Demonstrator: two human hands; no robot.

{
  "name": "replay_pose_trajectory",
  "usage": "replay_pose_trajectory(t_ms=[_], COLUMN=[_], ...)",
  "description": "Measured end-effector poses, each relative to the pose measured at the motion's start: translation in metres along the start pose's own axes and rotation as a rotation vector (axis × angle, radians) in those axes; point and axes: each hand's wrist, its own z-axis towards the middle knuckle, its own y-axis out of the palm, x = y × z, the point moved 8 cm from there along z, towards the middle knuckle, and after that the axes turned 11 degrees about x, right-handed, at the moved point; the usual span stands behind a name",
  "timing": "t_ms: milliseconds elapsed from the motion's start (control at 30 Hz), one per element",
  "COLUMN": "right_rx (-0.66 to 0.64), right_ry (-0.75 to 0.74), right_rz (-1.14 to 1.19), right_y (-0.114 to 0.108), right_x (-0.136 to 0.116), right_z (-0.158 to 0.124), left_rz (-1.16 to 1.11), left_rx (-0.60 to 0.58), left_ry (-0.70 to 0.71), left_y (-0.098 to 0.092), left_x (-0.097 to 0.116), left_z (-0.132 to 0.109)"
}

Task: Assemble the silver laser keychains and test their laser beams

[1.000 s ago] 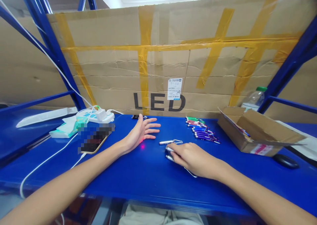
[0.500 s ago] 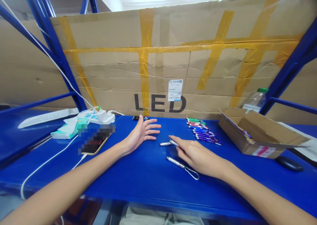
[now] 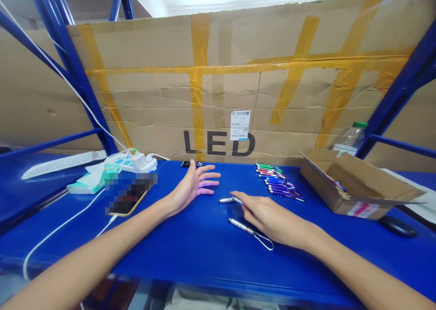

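My left hand (image 3: 194, 186) is held up with its fingers spread and nothing in it. A violet glow lies on its lower fingers. My right hand (image 3: 272, 217) grips a slim silver penlight (image 3: 237, 200), its end pointing toward the left hand; most of its body is hidden by the fingers. A second silver pen-shaped piece (image 3: 225, 200) shows just beyond that tip, on or just above the table. Below the right hand, another silver penlight (image 3: 240, 225) with a wrist strap (image 3: 265, 242) lies on the blue table (image 3: 190, 251).
Several coloured pens (image 3: 277, 181) lie in a row at the back right, beside an open cardboard box (image 3: 357, 194). A black mouse (image 3: 398, 226) and a bottle (image 3: 352, 137) are near the box. At left are a phone (image 3: 127, 201), a power strip (image 3: 148, 166) and cables.
A violet glow has appeared on the lower fingers of my left hand. The penlight in my right hand has dipped slightly; both hands otherwise stay nearly in place.
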Motion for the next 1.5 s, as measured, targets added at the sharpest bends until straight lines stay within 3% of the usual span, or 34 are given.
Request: replay_pose_trajectory(t_ms=[867, 1133, 1500], right_rx=[0.017, 0.048, 0.006], right_ry=[-0.044, 0.052, -0.102], right_rz=[0.048, 0.014, -0.034], right_y=[-0.0027, -0.0064, -0.0004], right_x=[-0.0049, 0.0021, -0.0029], right_z=[0.0023, 0.0058, 0.0053], left_rz=[-0.012, -0.012, -0.01], left_rx=[-0.002, 0.007, 0.021], left_ry=[-0.012, 0.001, 0.014], left_y=[0.001, 0.0006, 0.0003], left_x=[-0.0024, -0.0004, 0.0], left_z=[-0.0006, -0.0013, -0.0009])
